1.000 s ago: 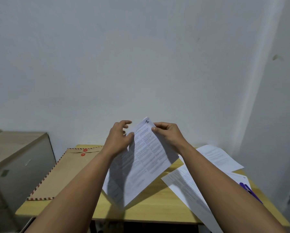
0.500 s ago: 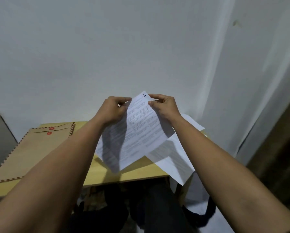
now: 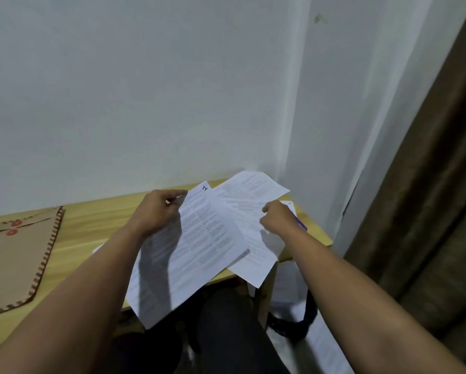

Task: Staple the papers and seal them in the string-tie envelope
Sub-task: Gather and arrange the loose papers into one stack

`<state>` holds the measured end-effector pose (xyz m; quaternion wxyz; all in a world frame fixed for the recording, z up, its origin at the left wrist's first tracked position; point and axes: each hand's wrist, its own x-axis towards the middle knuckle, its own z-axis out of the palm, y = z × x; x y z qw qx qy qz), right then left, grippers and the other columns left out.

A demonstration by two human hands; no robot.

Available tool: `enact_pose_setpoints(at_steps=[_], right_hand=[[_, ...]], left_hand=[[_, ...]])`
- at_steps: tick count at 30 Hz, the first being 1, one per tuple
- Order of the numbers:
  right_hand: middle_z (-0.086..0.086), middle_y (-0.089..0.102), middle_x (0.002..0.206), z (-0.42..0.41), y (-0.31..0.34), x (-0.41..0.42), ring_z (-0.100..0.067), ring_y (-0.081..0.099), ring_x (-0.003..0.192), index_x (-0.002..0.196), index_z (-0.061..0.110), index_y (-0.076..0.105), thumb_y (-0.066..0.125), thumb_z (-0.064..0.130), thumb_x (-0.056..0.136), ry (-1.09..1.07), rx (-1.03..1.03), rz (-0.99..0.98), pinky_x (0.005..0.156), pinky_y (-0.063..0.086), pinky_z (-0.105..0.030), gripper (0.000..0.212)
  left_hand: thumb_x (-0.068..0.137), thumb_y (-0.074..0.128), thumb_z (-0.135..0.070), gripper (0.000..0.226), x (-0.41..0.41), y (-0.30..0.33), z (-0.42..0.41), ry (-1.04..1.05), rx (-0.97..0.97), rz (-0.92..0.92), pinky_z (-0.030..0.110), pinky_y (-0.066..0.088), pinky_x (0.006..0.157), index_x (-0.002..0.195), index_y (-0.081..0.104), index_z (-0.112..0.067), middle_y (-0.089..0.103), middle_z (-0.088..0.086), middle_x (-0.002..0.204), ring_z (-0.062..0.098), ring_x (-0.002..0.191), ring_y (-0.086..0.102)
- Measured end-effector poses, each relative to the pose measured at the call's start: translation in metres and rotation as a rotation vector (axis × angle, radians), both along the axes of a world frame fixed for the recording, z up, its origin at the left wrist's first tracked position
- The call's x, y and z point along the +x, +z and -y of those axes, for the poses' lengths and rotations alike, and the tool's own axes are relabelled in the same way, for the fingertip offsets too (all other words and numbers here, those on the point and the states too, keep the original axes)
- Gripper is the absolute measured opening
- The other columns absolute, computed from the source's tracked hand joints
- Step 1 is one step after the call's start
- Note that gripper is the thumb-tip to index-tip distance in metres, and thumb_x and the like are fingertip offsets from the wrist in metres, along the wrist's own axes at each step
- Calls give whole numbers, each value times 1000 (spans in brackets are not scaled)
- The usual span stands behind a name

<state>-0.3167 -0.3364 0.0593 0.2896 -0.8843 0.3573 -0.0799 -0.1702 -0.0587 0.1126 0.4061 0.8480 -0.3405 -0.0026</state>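
Note:
My left hand pinches the upper left edge of a printed sheet marked "1", held tilted above the wooden table; its lower end hangs past the front edge. My right hand is off that sheet and its curled fingers pinch a second printed sheet lying on the table's right end. A third sheet lies behind, against the wall. A purple object peeks out behind my right hand, mostly hidden. The brown string-tie envelope with red discs lies flat at the left.
The table stands in a corner of white walls. A brown curtain hangs at the right. Below the table's front edge are my dark-trousered legs, and a black strap lies on the floor beside the table leg.
My right hand let go of the sheet marked "1" and moved right and down onto the loose sheets. The left hand lowered the sheet. The view swung right and downward.

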Motion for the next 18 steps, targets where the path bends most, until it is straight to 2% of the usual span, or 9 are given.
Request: enact_pose_setpoints(at_steps=[4,8,11,14,16,18], right_hand=[[-8,70,124,22,-13,-8,-28,68,107,127,11,66,64,9,87,81,-138,-234,91,61,-40,40],[-3,68,121,28,-18,-1,-25,67,108,127,14,60,82,22,79,149,-144,-392,91,61,-39,53],[0,68,105,30,-16,9,-22,67,93,105,18,61,89,28,76,154,-138,-437,75,57,-33,42],[0,59,80,35,-15,16,-20,56,71,79,17,52,91,27,75,131,-116,-442,58,43,-26,41],[0,53,71,37,-15,19,-19,49,63,73,17,46,92,24,76,117,-86,-444,54,38,-25,47],[-2,58,73,38,-14,22,-18,51,63,74,17,50,95,22,73,116,-69,-455,55,41,-25,45]], left_hand=[[101,63,-26,28,12,-1,6,-19,22,8,24,45,83,127,73,-22,73,-11,106,-11,87,62],[101,62,-22,30,23,-3,13,-38,41,6,25,46,79,129,73,-23,76,-5,106,-8,83,63],[100,61,-20,31,29,-5,18,-46,43,-13,22,46,74,129,73,-24,75,-5,102,-7,77,64],[101,61,-20,31,35,-9,21,-46,46,-25,11,45,67,129,72,-27,74,-8,99,-15,73,63],[100,62,-17,32,39,-12,22,-44,46,-24,6,42,64,129,72,-27,74,-11,98,-17,74,62],[100,62,-16,32,41,-14,22,-45,45,-21,6,43,65,129,72,-28,74,-12,102,-17,76,63]])
